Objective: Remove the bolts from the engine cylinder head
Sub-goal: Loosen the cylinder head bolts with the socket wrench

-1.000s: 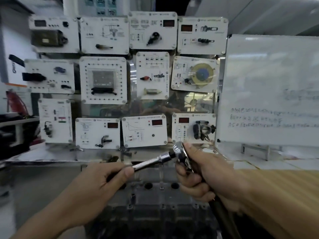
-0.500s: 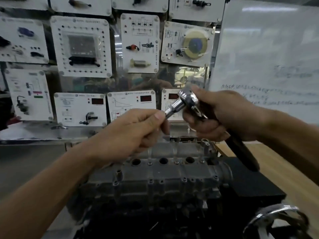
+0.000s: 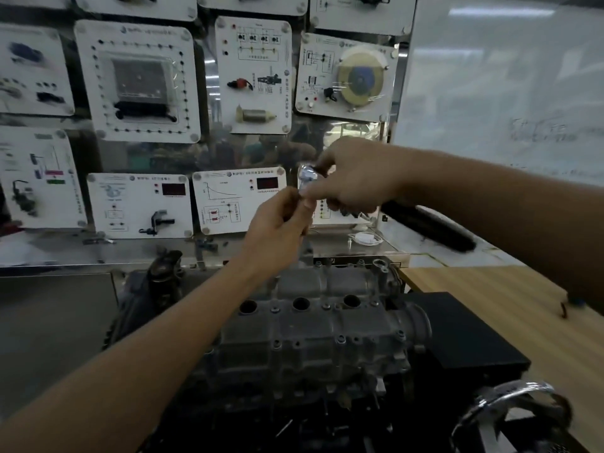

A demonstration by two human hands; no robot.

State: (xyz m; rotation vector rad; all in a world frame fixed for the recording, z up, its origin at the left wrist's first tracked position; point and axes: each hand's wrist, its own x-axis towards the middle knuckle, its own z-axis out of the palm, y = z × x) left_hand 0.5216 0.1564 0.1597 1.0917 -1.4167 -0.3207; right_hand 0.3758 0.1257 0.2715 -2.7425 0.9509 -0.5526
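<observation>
- Versus half a second ago: the hands have closed up, and the bare shank that showed between them is now covered.
- Right hand (image 3: 359, 178): grip clamped on the ratchet (image 3: 307, 174) just behind its shiny head. Black handle trails right, blurred.
- Left hand (image 3: 281, 220): fingertips pinched on the ratchet's drive end, touching the right hand.
- Cylinder head (image 3: 313, 328) sits low centre, below both hands and apart from them. Bolts (image 3: 341, 339) seated along its near face.
- Wooden table (image 3: 490, 289) to its right.
- Whiteboard (image 3: 506, 86) handwriting and panels (image 3: 240, 199) labels are too blurred to read.
</observation>
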